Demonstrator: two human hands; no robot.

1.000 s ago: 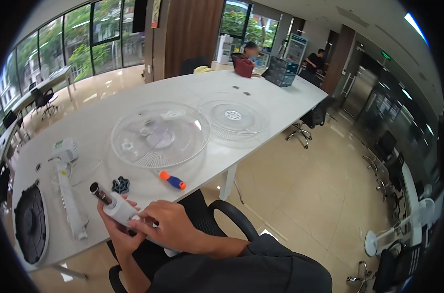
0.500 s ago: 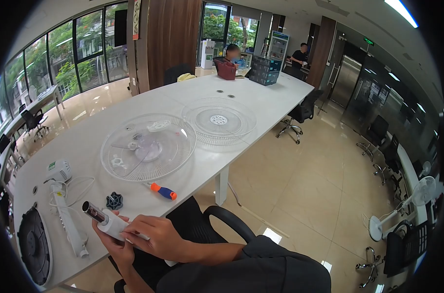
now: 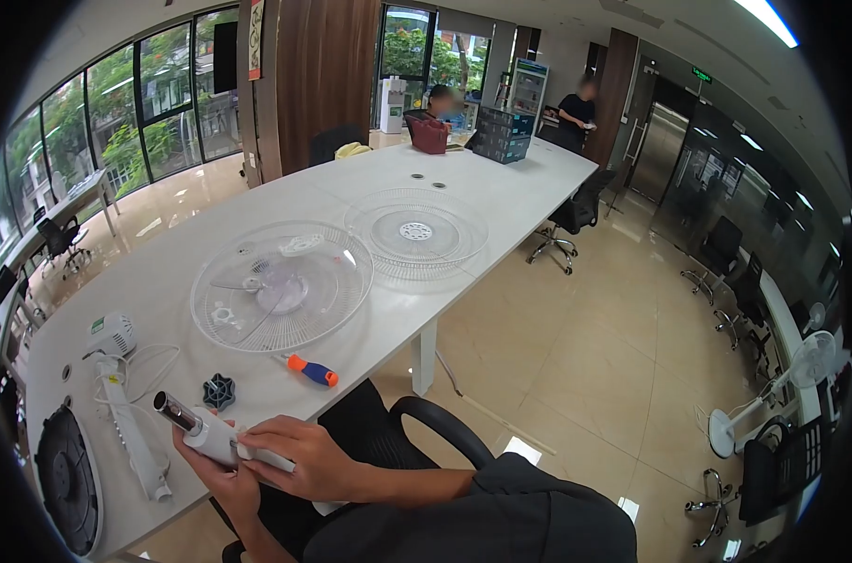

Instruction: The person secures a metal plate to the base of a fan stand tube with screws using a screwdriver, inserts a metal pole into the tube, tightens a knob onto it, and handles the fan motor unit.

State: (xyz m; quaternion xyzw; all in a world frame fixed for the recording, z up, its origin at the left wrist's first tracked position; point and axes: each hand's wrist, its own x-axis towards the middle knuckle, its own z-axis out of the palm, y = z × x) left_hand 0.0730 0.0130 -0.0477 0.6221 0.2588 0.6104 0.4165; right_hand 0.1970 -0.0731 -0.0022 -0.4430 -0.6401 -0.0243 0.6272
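My left hand (image 3: 221, 477) is wrapped round a white tube (image 3: 216, 439) with a chrome pipe (image 3: 176, 413) sticking out of its upper end. Over the lower part of the tube, my right hand (image 3: 299, 457) has its fingers closed on it. A dark star-shaped knob (image 3: 218, 390) lies on the table just beyond the pipe. Further right is an orange and blue screwdriver (image 3: 312, 370), its tip by the rim of a clear fan guard (image 3: 351, 314) that holds transparent blades and small white parts.
A second fan guard (image 3: 416, 231), a white motor housing (image 3: 113, 335), a white column with cable (image 3: 133, 441) and a round black base (image 3: 67, 479) lie on the white table (image 3: 285, 192). A black chair (image 3: 374, 422) stands at its edge. Two people are at the far end.
The view has turned, so the table and its objects sit further left and lower. My right hand's fingers have shifted slightly along the tube; both hands still hold it.
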